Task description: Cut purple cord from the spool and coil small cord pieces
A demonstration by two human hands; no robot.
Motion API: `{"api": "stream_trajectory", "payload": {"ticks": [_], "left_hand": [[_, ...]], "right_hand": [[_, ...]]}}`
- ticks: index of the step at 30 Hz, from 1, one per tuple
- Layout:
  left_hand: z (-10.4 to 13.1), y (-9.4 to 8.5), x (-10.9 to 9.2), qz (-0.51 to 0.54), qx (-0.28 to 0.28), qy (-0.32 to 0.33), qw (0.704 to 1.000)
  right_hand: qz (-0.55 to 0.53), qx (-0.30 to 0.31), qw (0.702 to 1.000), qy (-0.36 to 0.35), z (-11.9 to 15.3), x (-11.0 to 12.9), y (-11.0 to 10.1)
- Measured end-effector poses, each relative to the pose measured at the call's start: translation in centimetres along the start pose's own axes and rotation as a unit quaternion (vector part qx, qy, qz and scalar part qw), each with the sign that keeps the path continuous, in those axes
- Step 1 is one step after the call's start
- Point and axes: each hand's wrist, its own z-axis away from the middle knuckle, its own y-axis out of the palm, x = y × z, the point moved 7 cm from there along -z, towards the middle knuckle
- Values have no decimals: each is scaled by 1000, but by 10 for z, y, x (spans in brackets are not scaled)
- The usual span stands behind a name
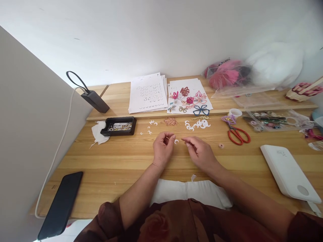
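Note:
Over the wooden table, my left hand (164, 148) has its thumb and fingertips pressed together; anything between them is too small to make out. Close to these fingertips is a small white paper crescent (176, 142). My right hand (200, 151) is to the right of it, index finger and thumb brought together in a pinch whose contents I cannot make out. Beyond the hands lie a cluster of white crescents (203, 124), a group of copper-coloured wire loops (170, 121) and a few more small white cutouts (151, 122).
Red-handled scissors (239, 136) and a white power bank (290, 171) lie at right. A black tray (133, 126) of beads and a phone (60, 201) are at left. Paper sheets (136, 101) and coloured flowers (201, 110) occupy the back, beside plastic bags (227, 79).

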Motion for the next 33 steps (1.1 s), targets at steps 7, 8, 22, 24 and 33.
{"api": "stream_trajectory", "payload": {"ticks": [7,8,22,24,33], "left_hand": [[-4,8,-5,-200,50,67,976],[-5,9,-3,-220,54,52,973],[45,-126,10,-408,35,-124,904],[78,-170,11,-437,10,-174,883],[198,-249,13,-432,-126,-328,831]], "right_hand": [[-11,-21,999,-35,6,-17,5],[-16,-22,999,-27,4,-19,5],[-47,0,998,46,1,-32,4],[-45,4,998,50,0,-33,5],[-25,12,997,70,-1,-38,5]]}}
